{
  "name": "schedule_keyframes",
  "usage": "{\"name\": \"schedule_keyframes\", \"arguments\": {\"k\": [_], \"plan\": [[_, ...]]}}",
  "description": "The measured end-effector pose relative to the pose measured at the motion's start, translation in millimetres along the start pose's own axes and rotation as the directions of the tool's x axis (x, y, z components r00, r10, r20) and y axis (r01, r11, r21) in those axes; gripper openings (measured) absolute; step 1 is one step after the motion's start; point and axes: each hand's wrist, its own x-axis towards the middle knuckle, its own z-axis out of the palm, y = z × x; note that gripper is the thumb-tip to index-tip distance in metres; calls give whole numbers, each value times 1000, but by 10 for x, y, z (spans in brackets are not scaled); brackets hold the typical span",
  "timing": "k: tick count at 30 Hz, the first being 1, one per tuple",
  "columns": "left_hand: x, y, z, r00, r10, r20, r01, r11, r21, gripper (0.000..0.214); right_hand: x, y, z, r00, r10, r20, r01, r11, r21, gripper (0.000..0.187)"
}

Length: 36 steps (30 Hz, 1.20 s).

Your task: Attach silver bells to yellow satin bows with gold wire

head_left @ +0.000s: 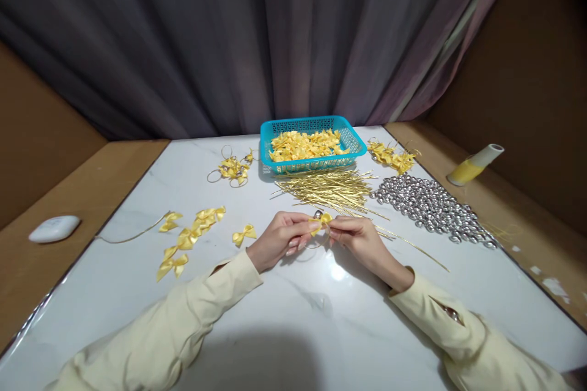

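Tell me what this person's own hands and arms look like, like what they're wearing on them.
The left hand and right hand are bare, with no gloves. The left sleeve and right sleeve are long, pale cream-yellow and creased, ending in cuffs at the wrists. Each has a slit opening; something shiny, probably a button, shows in the right one.

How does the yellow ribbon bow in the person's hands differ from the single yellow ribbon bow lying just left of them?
The held yellow ribbon bow is at the fingertips of the left hand and right hand; the loose yellow ribbon bow lies on the white marbled table. The held bow has a shiny silver bead and a thin curved gold cord by it; the loose bow shows neither. Both are shiny and yellow.
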Motion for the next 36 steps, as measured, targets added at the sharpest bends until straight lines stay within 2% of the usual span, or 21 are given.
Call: {"name": "schedule_keyframes", "arguments": {"k": [3,7,10,13,15,18,24,36], "plan": [[8,-3,-11,1000,-3,-4,3,1000,-8,20,1,33,1,998,56,-14,-56,997,44,15],[24,-21,-28,1000,-3,-15,3,1000,-24,20,-7,57,6,988,118,-100,-105,986,130,18],[31,-29,-32,1000,0,-22,-1,999,-38,20,-32,27,8,984,58,-168,-45,996,81,19],[34,-26,-34,1000,6,-23,-7,999,-43,19,-68,-9,4,979,-40,-199,25,997,-74,15],[34,-23,-36,1000,8,-21,-9,999,-42,18,-84,-19,1,979,-81,-185,48,983,-178,11],[34,-23,-37,1000,11,-16,-11,999,-39,17,-86,-9,0,985,-79,-151,41,970,-238,12],[34,-35,-36,1000,11,-3,-11,999,-39,18,-75,16,11,989,-30,-148,1,981,-194,19],[37,-39,-48,1000,-7,13,8,998,-63,17,-48,90,-12,992,70,-108,-75,996,-44,21]]}}
